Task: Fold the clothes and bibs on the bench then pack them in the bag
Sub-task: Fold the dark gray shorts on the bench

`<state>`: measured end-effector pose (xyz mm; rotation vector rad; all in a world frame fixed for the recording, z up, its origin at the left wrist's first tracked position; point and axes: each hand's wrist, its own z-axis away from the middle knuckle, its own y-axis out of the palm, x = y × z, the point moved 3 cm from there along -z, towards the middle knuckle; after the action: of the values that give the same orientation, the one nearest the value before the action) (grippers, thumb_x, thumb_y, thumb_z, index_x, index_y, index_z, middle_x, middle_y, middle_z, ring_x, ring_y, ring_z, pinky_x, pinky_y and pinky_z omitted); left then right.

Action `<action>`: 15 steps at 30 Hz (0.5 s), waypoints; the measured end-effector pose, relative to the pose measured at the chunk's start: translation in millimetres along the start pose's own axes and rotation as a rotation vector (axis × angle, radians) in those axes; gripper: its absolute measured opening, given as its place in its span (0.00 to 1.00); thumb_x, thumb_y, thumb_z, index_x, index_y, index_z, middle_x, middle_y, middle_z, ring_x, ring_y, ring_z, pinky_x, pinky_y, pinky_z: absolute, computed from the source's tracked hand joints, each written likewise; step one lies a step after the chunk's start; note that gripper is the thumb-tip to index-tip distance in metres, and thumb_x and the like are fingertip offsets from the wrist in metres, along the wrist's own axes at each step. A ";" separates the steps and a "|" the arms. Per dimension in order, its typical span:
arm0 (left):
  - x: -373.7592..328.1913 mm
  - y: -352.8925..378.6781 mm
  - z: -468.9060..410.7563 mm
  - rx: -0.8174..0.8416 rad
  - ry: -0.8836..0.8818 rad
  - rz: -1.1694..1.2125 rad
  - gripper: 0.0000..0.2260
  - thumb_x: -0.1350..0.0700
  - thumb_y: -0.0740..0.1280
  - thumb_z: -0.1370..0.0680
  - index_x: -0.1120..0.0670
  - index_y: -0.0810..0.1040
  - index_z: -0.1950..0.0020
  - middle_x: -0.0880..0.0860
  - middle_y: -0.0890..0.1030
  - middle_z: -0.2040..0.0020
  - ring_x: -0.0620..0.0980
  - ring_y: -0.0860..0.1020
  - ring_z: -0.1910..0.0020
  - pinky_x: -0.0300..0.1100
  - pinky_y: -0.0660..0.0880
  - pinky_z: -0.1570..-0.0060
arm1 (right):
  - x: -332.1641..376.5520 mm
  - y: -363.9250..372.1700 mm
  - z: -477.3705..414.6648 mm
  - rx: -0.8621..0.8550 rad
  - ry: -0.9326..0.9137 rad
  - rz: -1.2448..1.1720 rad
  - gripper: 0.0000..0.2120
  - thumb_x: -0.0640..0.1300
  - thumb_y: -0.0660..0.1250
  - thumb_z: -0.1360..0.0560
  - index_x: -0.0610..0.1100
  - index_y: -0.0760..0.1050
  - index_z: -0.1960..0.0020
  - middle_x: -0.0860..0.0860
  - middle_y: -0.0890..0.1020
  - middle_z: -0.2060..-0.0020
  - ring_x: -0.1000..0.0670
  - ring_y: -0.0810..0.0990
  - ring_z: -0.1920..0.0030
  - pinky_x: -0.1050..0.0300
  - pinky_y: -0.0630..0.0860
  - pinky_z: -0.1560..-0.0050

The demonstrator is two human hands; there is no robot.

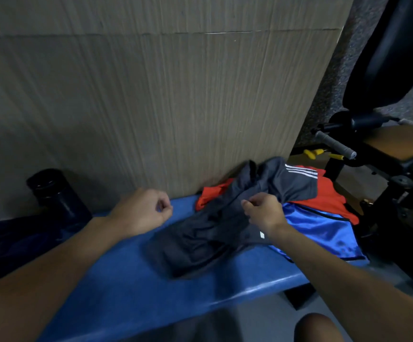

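The left hand (141,211) is held over the long blue padded bench (126,280), fingers curled in and nothing grasped, seemingly kept ready for a second corner; the crumpled dark grey striped garment (195,248) is pinched by the right hand (264,214), apparently to be drawn off the red bib (329,201) and shiny blue bib (324,233) underneath.

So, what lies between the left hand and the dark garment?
In the head view, only a bare strip of the bench separates the left hand from the dark garment.
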<state>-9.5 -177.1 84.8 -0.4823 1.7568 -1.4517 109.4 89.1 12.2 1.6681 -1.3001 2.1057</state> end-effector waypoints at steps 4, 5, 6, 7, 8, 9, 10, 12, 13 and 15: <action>-23.5 22.9 -19.0 -0.035 0.076 0.097 0.07 0.49 0.71 0.25 0.46 0.79 0.62 0.41 0.75 0.72 0.41 0.74 0.68 0.41 0.73 0.61 | -4.9 -10.8 -0.3 0.008 0.009 0.043 0.12 0.46 0.70 0.26 0.39 0.78 0.63 0.42 0.81 0.68 0.38 0.81 0.62 0.48 0.79 0.58; -32.1 29.9 -26.2 -0.026 0.094 0.112 0.07 0.49 0.71 0.24 0.47 0.80 0.61 0.41 0.74 0.71 0.38 0.72 0.69 0.40 0.73 0.62 | -7.9 -15.5 -2.2 0.005 0.012 0.070 0.12 0.45 0.70 0.26 0.38 0.78 0.63 0.43 0.80 0.69 0.41 0.81 0.62 0.53 0.76 0.61; -41.1 37.8 -33.8 -0.015 0.107 0.130 0.07 0.49 0.71 0.24 0.48 0.80 0.61 0.41 0.75 0.71 0.38 0.72 0.69 0.41 0.73 0.62 | -11.1 -19.9 -3.9 0.002 0.020 0.103 0.13 0.44 0.70 0.25 0.38 0.76 0.65 0.44 0.78 0.72 0.43 0.78 0.65 0.55 0.73 0.64; -50.3 46.6 -41.3 -0.004 0.121 0.158 0.07 0.49 0.72 0.24 0.49 0.80 0.60 0.42 0.76 0.70 0.38 0.73 0.68 0.42 0.75 0.61 | -14.8 -24.6 -5.3 -0.005 0.023 0.138 0.15 0.44 0.69 0.25 0.39 0.73 0.68 0.46 0.74 0.74 0.46 0.74 0.68 0.58 0.69 0.68; -59.1 55.9 -48.2 0.009 0.135 0.189 0.07 0.48 0.72 0.25 0.49 0.80 0.60 0.42 0.77 0.68 0.40 0.74 0.67 0.44 0.77 0.59 | -19.1 -27.9 -7.1 -0.018 0.021 0.173 0.18 0.43 0.69 0.26 0.41 0.68 0.70 0.48 0.70 0.76 0.48 0.70 0.71 0.62 0.65 0.71; -67.9 65.2 -54.6 0.025 0.146 0.215 0.07 0.48 0.72 0.25 0.48 0.79 0.59 0.43 0.78 0.66 0.42 0.76 0.65 0.45 0.78 0.57 | -23.9 -30.3 -9.3 -0.025 0.013 0.202 0.19 0.43 0.69 0.26 0.43 0.64 0.71 0.50 0.68 0.77 0.50 0.67 0.72 0.63 0.63 0.73; -75.8 74.8 -61.1 0.045 0.154 0.227 0.06 0.47 0.72 0.25 0.48 0.80 0.56 0.43 0.80 0.63 0.43 0.77 0.62 0.46 0.79 0.55 | -29.1 -32.1 -11.8 -0.020 0.006 0.221 0.20 0.42 0.70 0.26 0.44 0.62 0.71 0.51 0.67 0.76 0.51 0.66 0.72 0.63 0.64 0.72; -90.6 92.6 -75.1 0.093 0.156 0.213 0.10 0.46 0.71 0.23 0.51 0.81 0.48 0.45 0.82 0.54 0.45 0.79 0.56 0.47 0.79 0.51 | -40.5 -33.6 -16.4 0.004 0.013 0.200 0.15 0.40 0.71 0.27 0.47 0.67 0.66 0.53 0.70 0.74 0.50 0.69 0.68 0.63 0.65 0.70; -97.3 99.7 -82.7 0.106 0.156 0.197 0.13 0.45 0.71 0.23 0.52 0.81 0.43 0.47 0.82 0.50 0.46 0.79 0.52 0.48 0.79 0.50 | -45.6 -33.6 -18.1 0.026 0.015 0.189 0.10 0.39 0.71 0.28 0.45 0.71 0.63 0.54 0.71 0.73 0.50 0.71 0.66 0.63 0.65 0.70; -109.7 109.3 -98.3 0.092 0.149 0.210 0.19 0.44 0.70 0.22 0.52 0.78 0.36 0.50 0.81 0.41 0.48 0.79 0.45 0.48 0.78 0.45 | -55.2 -30.4 -19.0 0.059 -0.022 0.217 0.04 0.39 0.71 0.29 0.40 0.77 0.59 0.53 0.72 0.73 0.51 0.71 0.66 0.65 0.65 0.70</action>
<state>3.5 -5.7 21.0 -0.1395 1.7872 -1.4409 134.1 141.5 -19.0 1.6432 -1.5006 2.2713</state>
